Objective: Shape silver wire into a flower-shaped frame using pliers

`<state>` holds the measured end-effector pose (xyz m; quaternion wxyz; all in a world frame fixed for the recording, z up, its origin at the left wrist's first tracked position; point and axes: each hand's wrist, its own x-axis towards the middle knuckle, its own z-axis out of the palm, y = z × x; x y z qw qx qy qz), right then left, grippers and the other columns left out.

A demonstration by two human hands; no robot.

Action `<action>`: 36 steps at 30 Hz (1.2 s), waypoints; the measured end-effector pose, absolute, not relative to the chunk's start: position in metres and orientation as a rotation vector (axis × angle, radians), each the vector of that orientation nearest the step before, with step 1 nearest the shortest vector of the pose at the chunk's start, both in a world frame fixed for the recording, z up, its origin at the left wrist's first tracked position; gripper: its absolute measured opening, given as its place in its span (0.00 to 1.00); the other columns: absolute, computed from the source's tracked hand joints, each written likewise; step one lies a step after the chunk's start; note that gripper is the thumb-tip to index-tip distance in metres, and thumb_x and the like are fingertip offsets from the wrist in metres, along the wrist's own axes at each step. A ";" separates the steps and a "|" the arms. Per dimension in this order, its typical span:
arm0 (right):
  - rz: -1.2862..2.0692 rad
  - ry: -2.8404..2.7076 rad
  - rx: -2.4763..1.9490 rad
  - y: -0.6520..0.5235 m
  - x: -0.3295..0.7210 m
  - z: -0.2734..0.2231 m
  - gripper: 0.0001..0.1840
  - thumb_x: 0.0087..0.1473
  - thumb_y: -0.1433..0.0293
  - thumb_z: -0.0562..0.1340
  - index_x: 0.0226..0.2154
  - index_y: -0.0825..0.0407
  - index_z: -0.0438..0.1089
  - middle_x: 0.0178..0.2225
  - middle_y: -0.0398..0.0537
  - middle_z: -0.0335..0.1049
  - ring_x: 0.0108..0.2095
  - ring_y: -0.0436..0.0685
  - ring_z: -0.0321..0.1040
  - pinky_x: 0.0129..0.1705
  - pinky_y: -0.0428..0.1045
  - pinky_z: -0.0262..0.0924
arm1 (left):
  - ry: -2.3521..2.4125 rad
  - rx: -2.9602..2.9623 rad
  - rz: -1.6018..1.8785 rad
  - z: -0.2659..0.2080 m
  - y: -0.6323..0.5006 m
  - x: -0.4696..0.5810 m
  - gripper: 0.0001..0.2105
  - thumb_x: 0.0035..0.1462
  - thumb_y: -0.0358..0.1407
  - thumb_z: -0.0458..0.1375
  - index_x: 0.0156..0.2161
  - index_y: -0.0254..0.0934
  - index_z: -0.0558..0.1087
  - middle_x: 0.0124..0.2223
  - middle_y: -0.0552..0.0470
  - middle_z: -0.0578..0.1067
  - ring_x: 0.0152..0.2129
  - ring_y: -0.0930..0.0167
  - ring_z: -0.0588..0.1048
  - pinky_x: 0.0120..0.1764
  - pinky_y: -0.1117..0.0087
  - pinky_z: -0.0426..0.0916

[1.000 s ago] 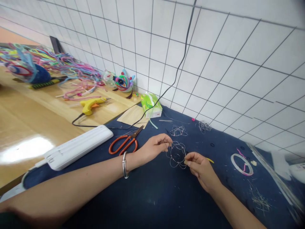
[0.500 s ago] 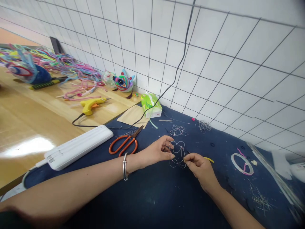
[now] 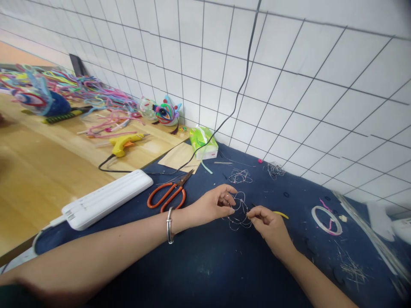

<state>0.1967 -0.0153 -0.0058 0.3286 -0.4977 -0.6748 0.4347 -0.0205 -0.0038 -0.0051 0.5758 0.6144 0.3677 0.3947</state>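
A thin silver wire shape of several petal-like loops, with small dark beads or knots where the loops meet, is the wire flower (image 3: 238, 221) between my hands. My left hand (image 3: 212, 203), with a silver bangle at the wrist, has its fingers curled and thumb tip against the flower's left side. On the right side, my right hand (image 3: 269, 226) pinches the wire between thumb and forefinger. Just beyond lies a second looped wire shape (image 3: 240, 176). A yellow-handled tool (image 3: 281, 214) is partly hidden behind my right hand.
Orange-handled scissors (image 3: 175, 186) and a white power strip (image 3: 109, 199) lie left. Farther off are a tissue pack (image 3: 204, 143), a yellow glue gun (image 3: 123, 143) and colourful pipe cleaners (image 3: 102, 96). A white ring-shaped coil (image 3: 316, 214) and wire scraps (image 3: 353, 269) lie right.
The wire flower has turned and tilted slightly between my hands, with its loops shifted. My left fingers have moved a little over it; my right hand stays almost in place.
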 end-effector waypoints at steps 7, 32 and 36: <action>0.995 -1.929 -1.262 -0.018 0.193 0.000 0.06 0.47 0.73 0.56 0.27 0.50 0.69 0.30 0.44 0.65 0.27 0.51 0.60 0.29 0.47 0.54 | 0.962 1.537 0.973 0.002 -0.007 -0.021 0.07 0.50 0.33 0.58 0.35 0.35 0.68 0.28 0.56 0.68 0.24 0.77 0.66 0.28 0.75 0.62; 1.311 -1.680 -1.303 -0.016 0.193 -0.001 0.10 0.51 0.62 0.57 0.28 0.52 0.67 0.21 0.39 0.59 0.18 0.44 0.49 0.19 0.42 0.46 | 0.804 1.078 0.828 -0.007 -0.012 -0.015 0.14 0.49 0.29 0.58 0.43 0.37 0.63 0.33 0.53 0.69 0.29 0.73 0.73 0.32 0.70 0.66; 1.340 -1.633 -1.312 -0.015 0.194 -0.001 0.12 0.51 0.61 0.57 0.28 0.53 0.68 0.22 0.41 0.62 0.16 0.43 0.47 0.16 0.42 0.43 | 0.771 1.104 0.775 -0.007 -0.010 -0.015 0.16 0.48 0.28 0.58 0.44 0.37 0.63 0.33 0.53 0.69 0.28 0.73 0.71 0.31 0.70 0.66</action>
